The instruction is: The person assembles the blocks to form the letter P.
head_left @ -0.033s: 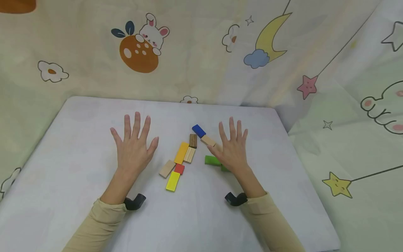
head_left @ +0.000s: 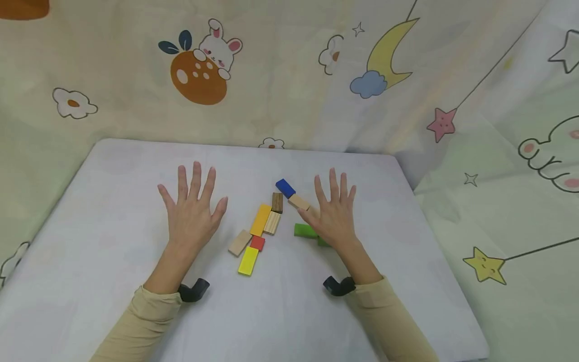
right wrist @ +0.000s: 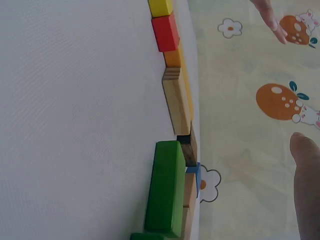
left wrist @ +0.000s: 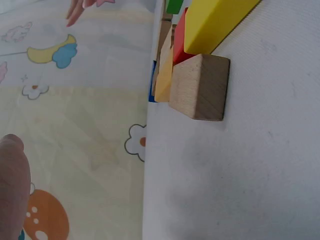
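Note:
My left hand [head_left: 190,218] is held over the table left of the wooden blocks, fingers spread and straight, holding nothing. To the right, my right hand [head_left: 334,218] is spread the same way and holds nothing. Its thumb overlaps the end of a light wood block [head_left: 297,201], and its wrist side partly hides a second green block [head_left: 323,242] beside the first green block [head_left: 305,231]. Between the hands lie a yellow block [head_left: 248,261], a red block [head_left: 258,243], an orange block [head_left: 261,219] and a plain wood block [head_left: 240,243], close together. The left thumb [left wrist: 12,185] shows in the left wrist view.
Farther back are a striped wood block [head_left: 272,222], a dark brown block [head_left: 277,202] and a blue block [head_left: 286,188]. All lie on a white table [head_left: 113,201]. A patterned curtain [head_left: 280,60] hangs behind the table's far edge. Each wrist wears a black camera [head_left: 194,290].

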The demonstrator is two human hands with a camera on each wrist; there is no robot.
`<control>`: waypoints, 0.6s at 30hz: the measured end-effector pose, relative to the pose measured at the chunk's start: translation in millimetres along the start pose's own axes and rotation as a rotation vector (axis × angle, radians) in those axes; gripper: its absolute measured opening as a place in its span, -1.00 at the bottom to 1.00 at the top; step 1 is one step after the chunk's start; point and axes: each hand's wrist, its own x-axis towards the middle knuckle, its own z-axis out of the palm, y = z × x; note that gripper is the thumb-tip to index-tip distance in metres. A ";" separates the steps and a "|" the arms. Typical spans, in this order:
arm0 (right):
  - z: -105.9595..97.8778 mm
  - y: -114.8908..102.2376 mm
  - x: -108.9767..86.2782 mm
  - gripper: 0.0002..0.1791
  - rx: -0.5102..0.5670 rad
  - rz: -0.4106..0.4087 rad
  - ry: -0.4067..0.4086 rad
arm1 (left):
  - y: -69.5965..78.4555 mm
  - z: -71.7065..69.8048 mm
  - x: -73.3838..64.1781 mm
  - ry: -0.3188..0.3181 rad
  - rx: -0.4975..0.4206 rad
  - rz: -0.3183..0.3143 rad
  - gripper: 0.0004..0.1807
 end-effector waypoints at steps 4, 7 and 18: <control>6.4 3.3 -1.9 0.04 -0.014 0.009 -0.033 | -1.7 7.4 -0.9 -0.051 -0.018 -0.008 -0.18; 7.4 -1.7 -3.9 0.02 0.000 0.007 -0.063 | -2.6 9.4 -8.6 -0.091 -0.045 -0.010 -0.19; 7.6 -65.6 -12.5 -0.21 0.213 -0.175 -0.171 | 38.2 0.3 -80.1 -0.184 -0.071 0.348 -0.23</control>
